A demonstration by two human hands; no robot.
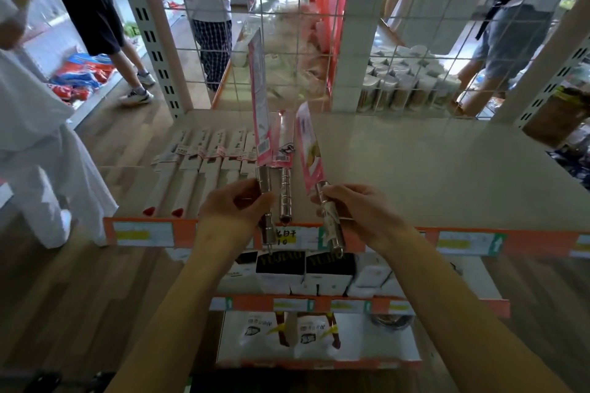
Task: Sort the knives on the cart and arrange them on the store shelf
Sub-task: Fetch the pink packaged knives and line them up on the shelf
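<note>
- Knives in white packs point(207, 150) lie side by side at 9 o'clock on the shelf point(415, 163), handles toward the front edge; this is likely a sorted row.
- The left hand point(234, 210) is wrapped round the handle of a steel-handled knife point(259, 105). Its pink sleeve points to 12 o'clock, probably to line it up beside that row.
- A second steel-handled knife point(285, 191) appears to lie on the shelf between the hands, just beside the first.
- The right hand point(360, 210) grasps a third knife point(308, 143) by its handle, sleeve tilted to 11 o'clock, probably next to be placed.
- A wire grid point(351, 41) closes the back at 12 o'clock, so sleeves can only slide in so far. People point(210, 25) stand behind it. The cart is not in view.
</note>
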